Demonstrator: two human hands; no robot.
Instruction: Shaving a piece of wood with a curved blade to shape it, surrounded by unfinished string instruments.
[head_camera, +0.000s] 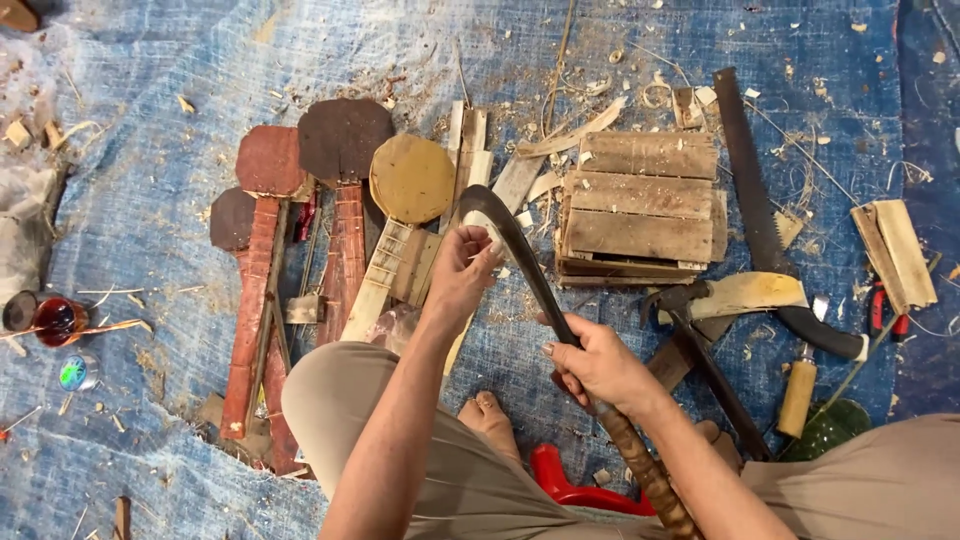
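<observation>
My right hand (598, 365) grips the wooden handle of a long curved dark blade (520, 250), a sickle-like knife that arcs up to the left. My left hand (460, 272) pinches a thin pale strip of wood (482, 220) against the blade near its curved tip. Just left of it lie several paddle-shaped wooden pieces (340, 140) with round heads and long necks, in red-brown and tan. My knees and a bare foot (487, 412) show at the bottom.
A stack of wooden planks (640, 205) lies behind the blade. To the right are a curved saw (760, 220), a hammer (705, 345), a cleaver-like blade (750, 293), a file with a wooden handle (797, 395) and red pliers (880, 305). Small paint jars (58, 320) stand at left. Shavings litter the blue tarp (150, 180).
</observation>
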